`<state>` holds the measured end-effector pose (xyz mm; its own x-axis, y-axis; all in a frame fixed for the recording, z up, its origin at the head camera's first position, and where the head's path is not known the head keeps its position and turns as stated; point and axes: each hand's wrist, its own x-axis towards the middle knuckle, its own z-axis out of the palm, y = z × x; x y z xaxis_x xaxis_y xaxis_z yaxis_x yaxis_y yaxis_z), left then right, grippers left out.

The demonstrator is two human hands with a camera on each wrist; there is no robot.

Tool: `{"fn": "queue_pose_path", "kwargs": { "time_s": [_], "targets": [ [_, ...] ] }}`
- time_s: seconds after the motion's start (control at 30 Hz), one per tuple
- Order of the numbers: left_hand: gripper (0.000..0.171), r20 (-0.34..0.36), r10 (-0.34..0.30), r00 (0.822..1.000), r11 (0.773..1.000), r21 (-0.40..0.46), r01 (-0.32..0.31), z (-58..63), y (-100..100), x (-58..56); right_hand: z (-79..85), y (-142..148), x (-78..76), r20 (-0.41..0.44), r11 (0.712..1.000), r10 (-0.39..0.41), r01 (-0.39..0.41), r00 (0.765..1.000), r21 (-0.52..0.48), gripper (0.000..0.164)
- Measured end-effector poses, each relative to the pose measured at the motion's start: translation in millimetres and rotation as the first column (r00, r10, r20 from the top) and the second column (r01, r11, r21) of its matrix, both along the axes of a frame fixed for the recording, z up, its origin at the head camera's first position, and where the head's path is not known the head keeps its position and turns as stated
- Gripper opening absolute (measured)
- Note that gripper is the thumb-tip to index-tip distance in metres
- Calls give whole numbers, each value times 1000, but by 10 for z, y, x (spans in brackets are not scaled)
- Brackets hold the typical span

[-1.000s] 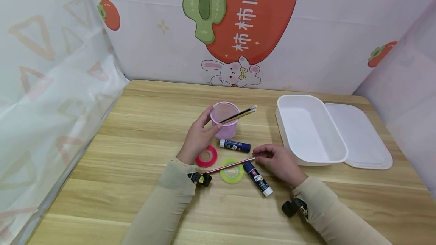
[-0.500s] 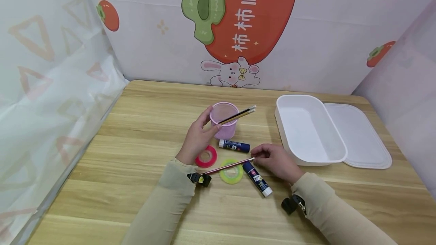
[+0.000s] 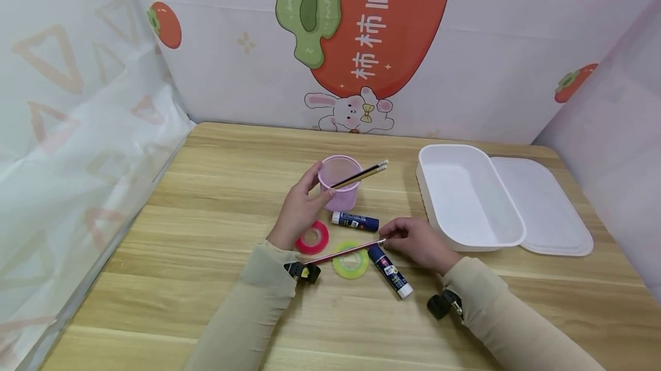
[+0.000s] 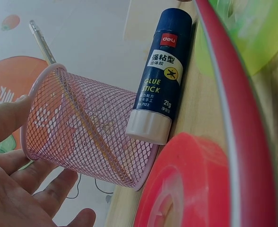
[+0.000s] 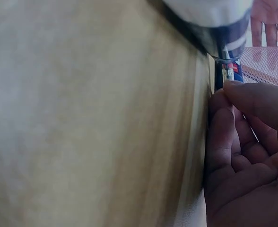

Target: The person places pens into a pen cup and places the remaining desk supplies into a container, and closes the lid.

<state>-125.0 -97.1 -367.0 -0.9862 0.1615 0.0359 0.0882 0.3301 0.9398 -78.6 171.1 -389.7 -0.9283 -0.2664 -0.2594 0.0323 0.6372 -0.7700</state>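
Observation:
My left hand (image 3: 303,203) holds a pink mesh pencil cup (image 3: 343,200) by its side, thumb near the rim. Two pencils (image 3: 364,174) lean out of the cup to the right. A red pencil (image 3: 346,252) slants across a yellow-green tape roll (image 3: 352,273), its lower end hidden behind the left wrist camera. At the pencil's eraser end, the thumb and forefinger of my right hand (image 3: 419,243) pinch it. One glue stick (image 3: 356,221) lies before the cup; another glue stick (image 3: 391,272) lies beside the right fingers. The left wrist view shows the red pencil (image 4: 245,123) large and close.
A red tape roll (image 3: 322,241) lies by the left wrist. To the right stands a white plastic box (image 3: 424,187), open at the top, with its white lid (image 3: 549,204) beside it. A printed cloth (image 3: 232,73) hangs behind the wooden table (image 3: 206,233).
My right hand has shifted slightly left, and its fingers have closed in on the eraser end of the red pencil. The left hand and the cup have stayed in place.

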Motion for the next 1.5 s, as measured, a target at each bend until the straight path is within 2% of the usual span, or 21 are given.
{"fn": "queue_pose_path", "kwargs": {
  "time_s": [0.27,0.63,0.8,1.03,1.2,1.5],
  "targets": [
    [70,1,-3,1000,1000,7,3,-7,7,-1,-14,56,-6,17,1000,-2,3,1000,-29,12],
    [70,3,0,1000,1000,4,0,8,10,5,25,52,61,-23,998,-26,25,999,-54,12],
    [70,12,5,1000,1000,1,-5,15,14,6,69,54,90,-15,993,-50,48,999,-105,13],
    [70,16,5,1000,1000,0,-5,8,14,1,153,66,142,-59,980,-66,53,996,-191,16],
    [71,32,9,999,1000,-4,-9,16,18,8,184,67,175,-73,975,-79,62,994,-213,16],
    [71,29,15,999,1000,-16,-15,14,20,6,316,65,232,-155,957,-136,89,978,-277,16]
  ]
}}
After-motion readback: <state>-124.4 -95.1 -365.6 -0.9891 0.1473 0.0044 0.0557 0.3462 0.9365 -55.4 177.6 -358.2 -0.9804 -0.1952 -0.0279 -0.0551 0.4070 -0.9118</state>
